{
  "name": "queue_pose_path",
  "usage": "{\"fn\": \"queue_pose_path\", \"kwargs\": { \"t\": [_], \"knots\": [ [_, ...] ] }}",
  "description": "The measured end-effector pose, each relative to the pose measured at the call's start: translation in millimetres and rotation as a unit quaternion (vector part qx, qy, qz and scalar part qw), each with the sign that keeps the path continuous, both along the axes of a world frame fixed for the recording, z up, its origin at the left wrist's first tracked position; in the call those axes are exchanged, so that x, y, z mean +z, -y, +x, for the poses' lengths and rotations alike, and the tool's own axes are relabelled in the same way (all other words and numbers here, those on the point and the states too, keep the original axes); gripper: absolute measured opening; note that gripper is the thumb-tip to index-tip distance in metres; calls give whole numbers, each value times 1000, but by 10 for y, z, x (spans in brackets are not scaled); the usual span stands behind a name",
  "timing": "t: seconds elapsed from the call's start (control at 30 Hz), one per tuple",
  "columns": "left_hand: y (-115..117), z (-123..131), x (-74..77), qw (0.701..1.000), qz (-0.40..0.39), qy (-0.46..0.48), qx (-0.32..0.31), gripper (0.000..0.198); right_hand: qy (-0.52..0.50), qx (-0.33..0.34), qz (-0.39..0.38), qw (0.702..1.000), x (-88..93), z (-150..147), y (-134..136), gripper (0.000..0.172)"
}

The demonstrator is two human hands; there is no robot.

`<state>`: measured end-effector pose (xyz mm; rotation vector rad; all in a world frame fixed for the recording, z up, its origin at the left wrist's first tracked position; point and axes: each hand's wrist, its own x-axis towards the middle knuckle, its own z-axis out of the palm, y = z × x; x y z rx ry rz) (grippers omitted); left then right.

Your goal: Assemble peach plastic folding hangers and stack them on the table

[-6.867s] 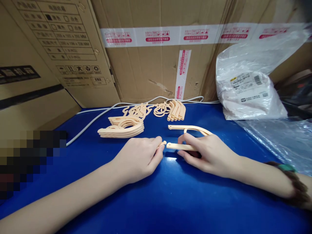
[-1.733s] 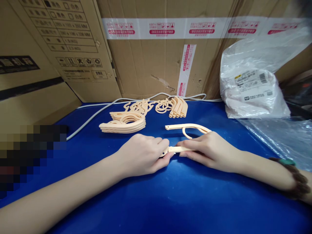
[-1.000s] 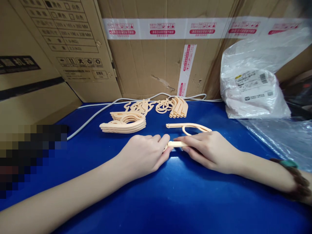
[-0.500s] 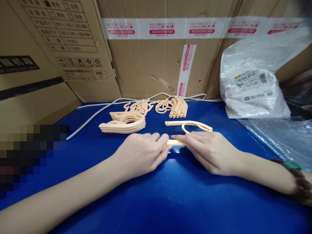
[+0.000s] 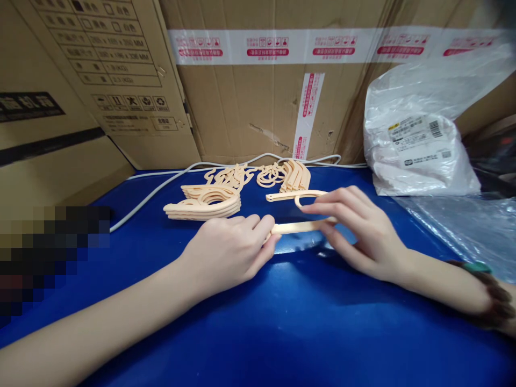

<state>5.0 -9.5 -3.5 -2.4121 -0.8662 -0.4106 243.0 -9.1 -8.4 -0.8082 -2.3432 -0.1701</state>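
Observation:
My left hand (image 5: 231, 250) is closed around one end of a cream plastic hanger arm (image 5: 298, 227), which sticks out to the right. My right hand (image 5: 360, 231) has its thumb by the far end of this arm. Its fingers rest on a second cream hanger arm (image 5: 282, 197), with a holed end and a curved inner loop, held just behind the first. My right fingers hide part of the second arm, and my left fist covers the end it grips. Whether the two arms are joined is hidden.
Behind my left hand lies a stack of cream hanger arms (image 5: 201, 212). Hanger hooks (image 5: 234, 176), rings (image 5: 270, 175) and more arms (image 5: 296, 176) lie farther back. A white cable (image 5: 161, 185) runs before the cardboard boxes (image 5: 250, 107). A plastic bag (image 5: 419, 145) stands at the right.
My right hand has moved up and right, its fingers spreading more, so more of the near arm shows. The rear arm has shifted up and slightly left. My left hand has barely moved.

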Motion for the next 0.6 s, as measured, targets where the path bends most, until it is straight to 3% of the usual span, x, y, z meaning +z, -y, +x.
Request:
{"fn": "queue_pose_path", "kwargs": {
  "t": [0.1,0.2,0.37,0.47,0.6],
  "knots": [
    [-10,-7,-2,1000,9,0,4,27,-112,-57,-36,991,7,35,-34,15],
    [-14,-12,-11,1000,5,-5,6,28,-162,-101,-101,976,-50,90,-124,31],
    [-9,-12,-4,1000,-2,-15,-5,29,-249,-117,-169,947,-125,163,-280,35],
    [-10,-9,1,1000,-8,-21,-8,28,-228,-125,-159,952,-128,164,-322,31],
    [-12,-11,-8,1000,-11,-23,-4,28,-205,-130,-237,941,-130,122,-320,20]
  ]
}}
